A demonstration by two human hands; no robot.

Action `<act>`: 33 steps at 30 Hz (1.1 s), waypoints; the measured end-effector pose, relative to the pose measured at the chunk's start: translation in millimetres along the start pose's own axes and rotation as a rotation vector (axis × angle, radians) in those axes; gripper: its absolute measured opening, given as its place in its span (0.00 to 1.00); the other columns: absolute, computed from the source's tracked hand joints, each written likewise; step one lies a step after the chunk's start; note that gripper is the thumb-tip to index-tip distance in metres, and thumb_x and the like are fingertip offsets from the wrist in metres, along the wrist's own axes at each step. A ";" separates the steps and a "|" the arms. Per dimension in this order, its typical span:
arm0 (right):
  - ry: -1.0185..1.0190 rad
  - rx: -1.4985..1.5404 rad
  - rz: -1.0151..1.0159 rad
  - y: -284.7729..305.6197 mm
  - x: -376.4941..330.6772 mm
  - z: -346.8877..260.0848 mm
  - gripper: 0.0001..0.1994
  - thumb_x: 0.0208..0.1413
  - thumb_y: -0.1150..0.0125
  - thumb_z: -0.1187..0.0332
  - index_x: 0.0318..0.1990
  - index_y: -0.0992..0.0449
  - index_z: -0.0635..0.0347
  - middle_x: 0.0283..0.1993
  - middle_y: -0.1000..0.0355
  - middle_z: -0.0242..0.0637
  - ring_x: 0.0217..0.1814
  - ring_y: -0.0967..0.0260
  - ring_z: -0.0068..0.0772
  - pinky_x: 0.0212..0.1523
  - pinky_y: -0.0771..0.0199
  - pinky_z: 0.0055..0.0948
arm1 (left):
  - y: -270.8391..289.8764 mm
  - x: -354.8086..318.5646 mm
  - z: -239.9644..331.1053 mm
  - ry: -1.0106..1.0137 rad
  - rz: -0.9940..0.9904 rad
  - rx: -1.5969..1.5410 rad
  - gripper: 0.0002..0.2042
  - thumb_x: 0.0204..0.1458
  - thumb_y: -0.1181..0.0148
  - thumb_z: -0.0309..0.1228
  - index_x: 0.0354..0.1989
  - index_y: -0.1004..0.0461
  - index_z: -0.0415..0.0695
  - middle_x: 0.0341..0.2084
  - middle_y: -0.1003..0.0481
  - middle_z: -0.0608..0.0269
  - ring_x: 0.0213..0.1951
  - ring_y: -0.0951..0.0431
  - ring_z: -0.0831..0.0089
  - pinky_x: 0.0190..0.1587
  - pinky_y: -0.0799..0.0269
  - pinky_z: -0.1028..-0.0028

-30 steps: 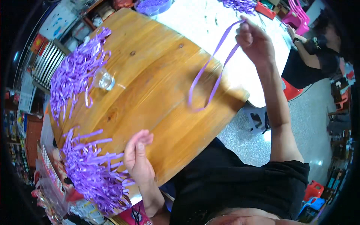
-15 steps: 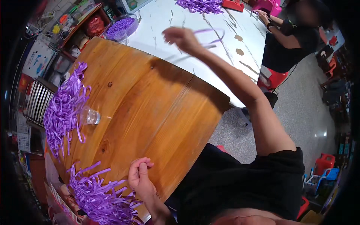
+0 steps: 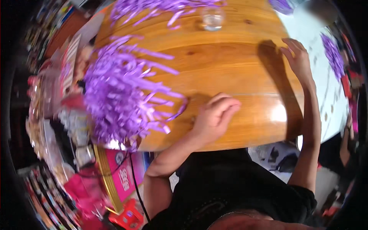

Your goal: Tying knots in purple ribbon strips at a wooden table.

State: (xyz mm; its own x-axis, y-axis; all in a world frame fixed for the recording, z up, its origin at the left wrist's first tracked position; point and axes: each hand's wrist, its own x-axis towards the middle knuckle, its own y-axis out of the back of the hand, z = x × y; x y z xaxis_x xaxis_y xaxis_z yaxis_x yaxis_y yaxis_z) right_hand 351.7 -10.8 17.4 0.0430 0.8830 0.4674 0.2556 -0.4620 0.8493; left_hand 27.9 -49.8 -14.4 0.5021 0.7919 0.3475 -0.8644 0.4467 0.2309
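My left hand (image 3: 214,119) hovers over the near side of the wooden table (image 3: 230,69), its fingers curled in and closed with the thumb. Whatever it holds, if anything, is hidden. Left of it lies a big loose pile of purple ribbon strips (image 3: 122,92), with strip ends reaching toward my wrist. Above the table's right part is my right hand (image 3: 299,61), fingers apart, with no ribbon seen in it. A small clear cup (image 3: 212,19) stands at the far side, beside a second heap of purple ribbon strips (image 3: 153,7).
A white marbled table (image 3: 326,99) adjoins on the right, carrying more purple ribbon strips (image 3: 332,55) and a red object (image 3: 345,85). Bags and boxes crowd the left, including a pink panel with a gold edge (image 3: 120,172). A dark cable (image 3: 135,180) hangs near my left arm.
My view has swung left, toward the near ribbon pile. My right hand has come back from over the white table, where a purple strip showed beside it. My left hand stays closed.
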 end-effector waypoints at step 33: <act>0.688 0.175 -0.102 -225.1 144.8 -436.3 0.13 0.45 0.39 0.57 0.26 0.23 0.60 0.26 0.27 0.44 0.30 0.29 0.46 0.33 0.30 0.41 | 108.2 -77.0 29.8 -0.355 0.439 0.360 0.09 0.38 0.32 0.30 0.25 0.26 0.41 0.22 0.28 0.63 0.23 0.27 0.68 0.24 0.34 0.73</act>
State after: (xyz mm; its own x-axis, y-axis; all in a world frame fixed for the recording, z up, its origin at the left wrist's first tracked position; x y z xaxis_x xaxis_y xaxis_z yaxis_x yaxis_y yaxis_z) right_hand -121.0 184.9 1.0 -0.5938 0.6417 0.4853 0.3796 -0.3084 0.8722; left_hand -103.5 -74.9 10.9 0.1379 0.6558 0.7422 -0.9583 -0.1010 0.2673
